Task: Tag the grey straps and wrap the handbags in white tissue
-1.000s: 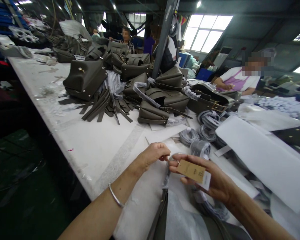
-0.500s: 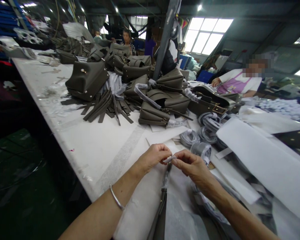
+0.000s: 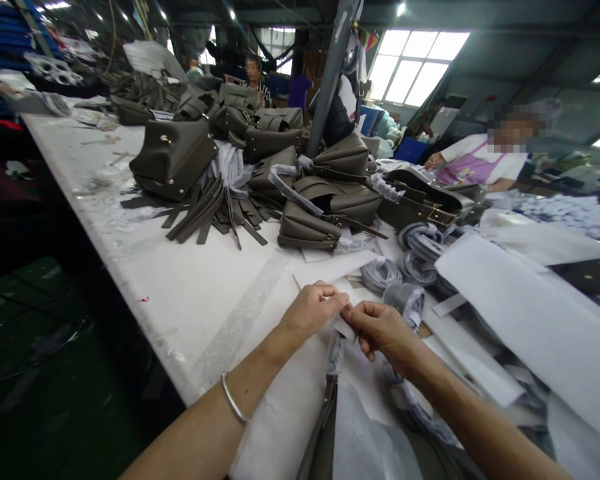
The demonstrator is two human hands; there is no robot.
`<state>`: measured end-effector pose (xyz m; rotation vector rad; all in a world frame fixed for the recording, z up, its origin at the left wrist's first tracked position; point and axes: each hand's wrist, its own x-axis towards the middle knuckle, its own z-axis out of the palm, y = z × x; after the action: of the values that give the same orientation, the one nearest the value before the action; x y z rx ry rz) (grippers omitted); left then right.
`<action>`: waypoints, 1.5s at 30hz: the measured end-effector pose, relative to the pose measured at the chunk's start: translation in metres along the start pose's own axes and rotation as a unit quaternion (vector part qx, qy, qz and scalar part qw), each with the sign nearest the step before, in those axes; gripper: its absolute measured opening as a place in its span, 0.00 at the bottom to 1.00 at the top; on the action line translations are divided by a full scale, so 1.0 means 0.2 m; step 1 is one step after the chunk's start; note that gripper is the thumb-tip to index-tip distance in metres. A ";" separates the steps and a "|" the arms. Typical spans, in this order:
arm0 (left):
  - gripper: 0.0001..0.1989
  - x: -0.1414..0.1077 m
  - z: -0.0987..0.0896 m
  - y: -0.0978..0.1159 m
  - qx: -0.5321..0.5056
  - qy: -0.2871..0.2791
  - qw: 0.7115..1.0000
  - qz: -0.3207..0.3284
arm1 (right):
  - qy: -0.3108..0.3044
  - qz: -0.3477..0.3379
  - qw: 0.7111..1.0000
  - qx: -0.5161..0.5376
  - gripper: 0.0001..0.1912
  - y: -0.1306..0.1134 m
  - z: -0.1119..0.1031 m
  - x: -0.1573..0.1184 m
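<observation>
My left hand (image 3: 314, 308) and my right hand (image 3: 380, 327) meet above the table, with fingertips pinched together and almost touching. Between and just below them is a small pale strip (image 3: 344, 328), which both hands appear to grip. Beneath it runs a strap wrapped in clear film (image 3: 335, 357), rising from a dark olive bag (image 3: 325, 427) at the bottom edge. A translucent white sheet (image 3: 363, 433) covers part of that bag. My forearms hide some of what lies around it.
Olive bags (image 3: 175, 160) and loose straps are piled at the back of the white table (image 3: 180, 287). Wrapped strap coils (image 3: 381, 275) and white sheets (image 3: 520, 313) lie to the right. A person in a purple apron (image 3: 467, 168) is across the table.
The pale strip has turned from lying crosswise between my fingertips to hanging below them at the strap's top. My right hand's fingers have curled in, and its lower fingers now point down.
</observation>
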<state>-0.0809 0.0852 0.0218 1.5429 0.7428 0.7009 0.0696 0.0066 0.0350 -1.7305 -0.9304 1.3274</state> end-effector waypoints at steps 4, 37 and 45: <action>0.14 -0.03 0.01 0.02 0.067 -0.024 0.995 0.072 | 0.021 0.010 0.998 0.059 0.22 0.03 -0.02 0.02; 0.19 0.04 -0.03 -0.05 0.426 0.204 0.854 0.220 | 0.055 -0.106 0.926 -0.358 0.08 0.02 -0.46 -0.23; 0.21 0.03 0.12 -0.07 0.369 -0.104 0.918 0.105 | -0.070 -0.311 0.735 -0.598 0.26 0.17 -0.41 -0.27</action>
<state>-0.0595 0.0763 0.0055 2.3750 0.7238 0.4052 0.1418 -0.0670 0.0432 -1.7901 -2.5455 0.2943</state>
